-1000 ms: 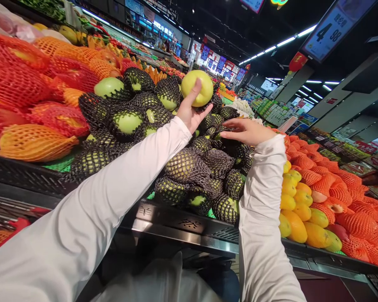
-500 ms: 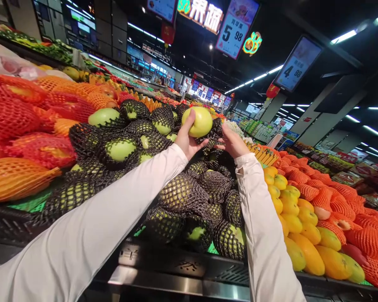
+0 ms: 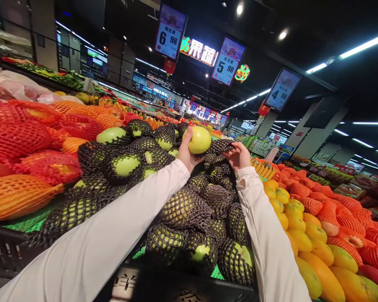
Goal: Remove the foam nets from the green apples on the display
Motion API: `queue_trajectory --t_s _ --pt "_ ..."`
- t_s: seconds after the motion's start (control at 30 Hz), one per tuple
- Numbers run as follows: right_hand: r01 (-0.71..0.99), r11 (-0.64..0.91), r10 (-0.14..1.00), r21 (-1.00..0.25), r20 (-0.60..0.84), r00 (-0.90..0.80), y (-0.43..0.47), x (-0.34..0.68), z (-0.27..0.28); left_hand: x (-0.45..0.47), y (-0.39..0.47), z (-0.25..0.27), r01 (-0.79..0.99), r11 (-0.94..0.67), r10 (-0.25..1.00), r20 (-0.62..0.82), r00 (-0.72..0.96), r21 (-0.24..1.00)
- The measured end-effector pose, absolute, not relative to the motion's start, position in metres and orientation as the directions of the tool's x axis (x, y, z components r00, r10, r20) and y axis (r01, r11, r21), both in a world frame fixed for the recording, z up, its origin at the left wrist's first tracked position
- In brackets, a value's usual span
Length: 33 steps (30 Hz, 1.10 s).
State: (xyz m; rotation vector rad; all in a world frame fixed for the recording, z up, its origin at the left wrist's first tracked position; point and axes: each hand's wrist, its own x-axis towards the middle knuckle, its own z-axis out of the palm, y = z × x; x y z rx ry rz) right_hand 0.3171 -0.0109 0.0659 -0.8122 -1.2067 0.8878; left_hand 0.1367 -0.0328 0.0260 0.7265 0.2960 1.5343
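Observation:
My left hand (image 3: pixel 185 152) is closed around a bare yellow-green apple (image 3: pixel 200 140), its thumb along the fruit's near left side. Just to the right, my right hand (image 3: pixel 240 156) pinches the end of a black foam net sleeve (image 3: pixel 221 146), which stretches toward the apple. Whether the sleeve touches the apple I cannot tell. Both hands are raised over a heap of green apples (image 3: pixel 126 165), most of them wrapped in black nets (image 3: pixel 189 206).
Left of the heap lie fruits in red nets (image 3: pixel 28 130) and orange nets (image 3: pixel 22 195). Yellow mangoes (image 3: pixel 302 239) and fruits in coral-red nets (image 3: pixel 343 209) fill the right side. A black crate edge (image 3: pixel 176 281) runs along the front. Price screens (image 3: pixel 228 61) hang overhead.
My right hand's fingers have closed on the black net sleeve, which now stretches out sideways. My left hand keeps its hold on the apple. The view has tilted up slightly.

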Motion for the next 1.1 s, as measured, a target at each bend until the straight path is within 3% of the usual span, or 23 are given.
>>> queue_trajectory --t_s 0.1,0.3,0.4,0.87,1.1 --pt "-0.260 0.370 0.929 -0.892 0.349 0.123 -0.016 0.311 0.067 0.136 -0.033 0.026 -0.783 -0.107 0.966 0.252 0.066 0.613" --pt "-0.156 0.370 0.914 -0.916 0.389 -0.114 -0.023 0.298 0.061 0.138 -0.037 0.025 -0.764 -0.035 0.933 0.295 0.207 0.644" --pt "-0.124 0.393 0.900 -0.911 0.409 -0.149 -0.022 0.299 0.057 0.139 -0.036 0.024 -0.763 -0.023 0.925 0.302 0.229 0.646" --pt "-0.244 0.595 0.803 -0.766 0.575 0.154 -0.012 0.314 0.064 0.137 -0.020 0.018 -0.731 -0.053 0.966 0.221 0.135 0.680" --pt "0.043 0.620 0.754 -0.783 0.610 0.245 0.005 0.324 0.056 0.135 -0.030 0.022 -0.757 -0.042 0.936 0.292 0.199 0.652"
